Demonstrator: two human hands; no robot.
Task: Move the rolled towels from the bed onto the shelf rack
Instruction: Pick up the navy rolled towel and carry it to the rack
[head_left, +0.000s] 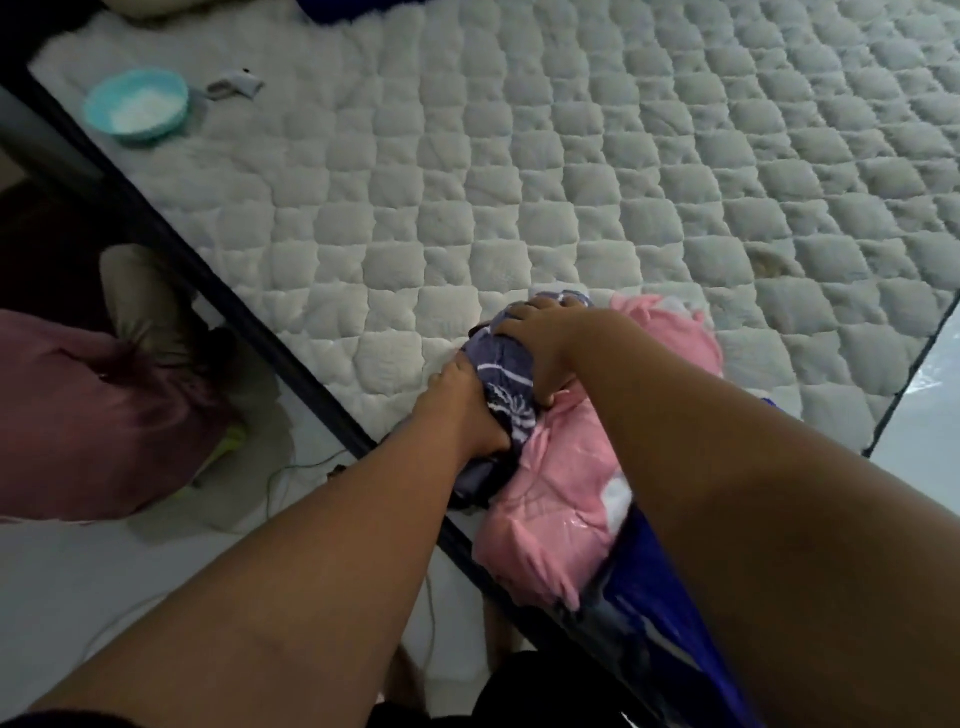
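A wide bed (467, 182) fills most of the view, its bare mattress quilted in pale, puffy squares and bound by a dark edge band (234, 291) that runs diagonally from the upper left down to the near corner. At that near corner lies the rolled towel (506, 374), blue-grey with thin white stripes, resting on the mattress and against a pink cloth bundle (561, 478) just beside it. The left grip (467, 410) is curled round the near end of the roll, and the right grip (540, 338) is clasped over its far end from above, fingers wrapped down the side. Under the right forearm a glossy blue fabric (649, 597) hangs over the bed's edge. Far off near the upper left corner of the mattress sits a teal bowl (136, 106) holding something white, with a small grey-white object (234, 85) near it, too blurred to identify. Left of the bed is a pale tiled floor (78, 571), dimly lit, carrying a maroon bundle (88, 410), a beige cloth (145, 296) and a thin cable (291, 467).
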